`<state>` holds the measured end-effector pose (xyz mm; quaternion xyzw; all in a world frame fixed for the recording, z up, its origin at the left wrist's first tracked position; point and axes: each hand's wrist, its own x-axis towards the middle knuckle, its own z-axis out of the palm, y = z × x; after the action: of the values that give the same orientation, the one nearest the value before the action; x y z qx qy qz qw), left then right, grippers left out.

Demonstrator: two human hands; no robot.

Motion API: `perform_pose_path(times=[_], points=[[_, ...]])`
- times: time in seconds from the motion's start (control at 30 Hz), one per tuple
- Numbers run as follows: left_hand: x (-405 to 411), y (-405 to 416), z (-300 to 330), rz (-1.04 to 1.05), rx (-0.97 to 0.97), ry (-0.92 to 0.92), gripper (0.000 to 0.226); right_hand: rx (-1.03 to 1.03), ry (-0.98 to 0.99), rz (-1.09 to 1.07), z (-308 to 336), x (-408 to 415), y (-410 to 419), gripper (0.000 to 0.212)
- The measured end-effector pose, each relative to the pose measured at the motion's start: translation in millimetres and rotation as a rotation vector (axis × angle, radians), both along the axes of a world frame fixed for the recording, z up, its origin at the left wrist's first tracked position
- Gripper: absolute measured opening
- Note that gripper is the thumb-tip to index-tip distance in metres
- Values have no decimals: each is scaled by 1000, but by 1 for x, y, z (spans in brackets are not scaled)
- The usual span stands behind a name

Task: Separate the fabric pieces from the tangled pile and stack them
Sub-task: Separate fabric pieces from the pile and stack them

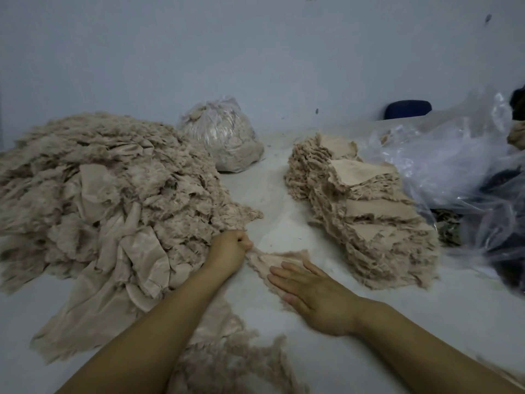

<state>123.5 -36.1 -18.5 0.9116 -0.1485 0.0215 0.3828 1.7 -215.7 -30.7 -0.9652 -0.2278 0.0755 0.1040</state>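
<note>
A big tangled pile (pixel 108 189) of beige frayed fabric pieces fills the left of the white table (pixel 284 194). A neat stack (pixel 366 211) of the same pieces lies on the right. Between them lies one loose fabric piece (pixel 272 258). My left hand (pixel 230 248) grips one end of this piece in a fist, at the edge of the pile. My right hand (pixel 309 294) lies flat on the other part of the piece, with straight fingers pressing it onto the table.
A tied clear bag (pixel 224 137) of fabric stands at the back. Crumpled clear plastic (pixel 454 160) with dark contents covers the right side. More frayed scraps (pixel 235 362) lie near the front edge under my left forearm. A dark blue chair back (pixel 407 109) shows by the wall.
</note>
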Motion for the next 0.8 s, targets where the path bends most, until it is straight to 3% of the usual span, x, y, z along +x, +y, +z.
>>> perform_pose_path(times=[0.1,0.17,0.3,0.37,0.43,0.5,0.57,0.6,0.67,0.8], points=[[6,6,-2,111,19,-99,39,20,11,11,-1,0,-2,49],[15,15,-2,176,-21,-102,31,45,-1,16,-2,0,-3,48],[9,13,3,-179,87,-43,16,180,-82,-30,-5,2,-2,41],[0,1,0,-299,200,-71,29,218,-103,-22,-5,4,0,38],[-1,-12,-7,-358,282,-149,21,237,-106,-4,-6,5,1,36],[2,-17,-5,-218,91,-124,9,243,-92,2,-6,5,1,36],[13,-10,-1,3,-147,-56,20,250,-78,2,-7,4,2,36],[17,-4,1,41,-162,-81,25,253,-77,1,-7,5,2,36],[15,-2,3,-76,-3,-139,26,248,-79,2,-6,5,2,36],[-4,-27,-1,-335,169,-65,27,222,-90,14,-5,5,2,37]])
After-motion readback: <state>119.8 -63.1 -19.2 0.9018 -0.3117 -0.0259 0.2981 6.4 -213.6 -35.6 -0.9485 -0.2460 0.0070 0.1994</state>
